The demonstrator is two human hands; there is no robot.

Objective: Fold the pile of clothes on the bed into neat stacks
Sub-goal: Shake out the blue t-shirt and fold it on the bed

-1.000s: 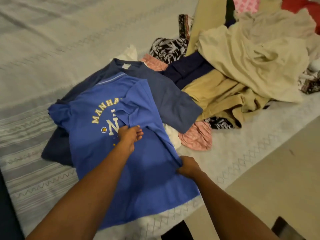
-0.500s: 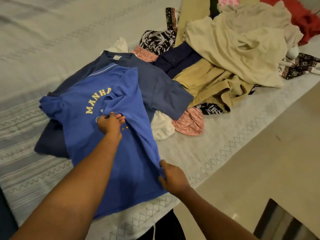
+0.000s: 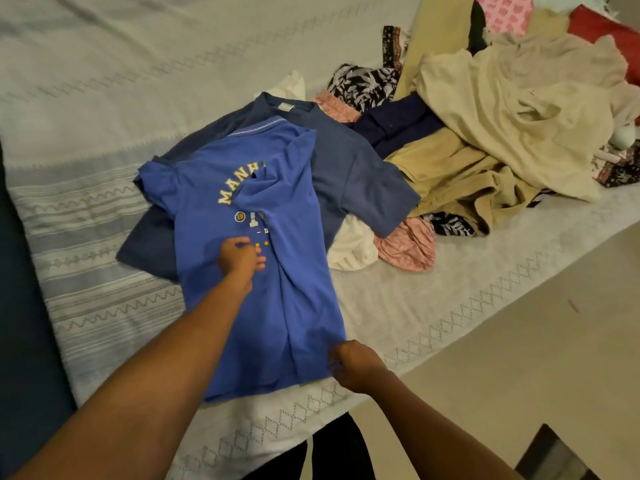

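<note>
Head cam, L hand [image 3: 240,259] pressing blue tee [image 3: 207,188], R hand [image 3: 353,365] pinching it

A printed T-shirt [image 3: 207,188] lies on a plain T-shirt [image 3: 353,168] near the front edge of the bed [image 3: 138,64]. The pile of clothes [image 3: 502,109] sits to their right, farther back. The floor [image 3: 519,341] lies right of the bed.

Your blue tee [image 3: 249,334] carries yellow-white lettering [image 3: 239,187]. You also have a navy tee [image 3: 356,174], beige shirt [image 3: 512,109], pink cloth [image 3: 405,252], black-white leaf print [image 3: 363,86], red cloth [image 3: 599,27]. Sheet [image 3: 104,81] pale grey, zigzag and diamond bands.
</note>
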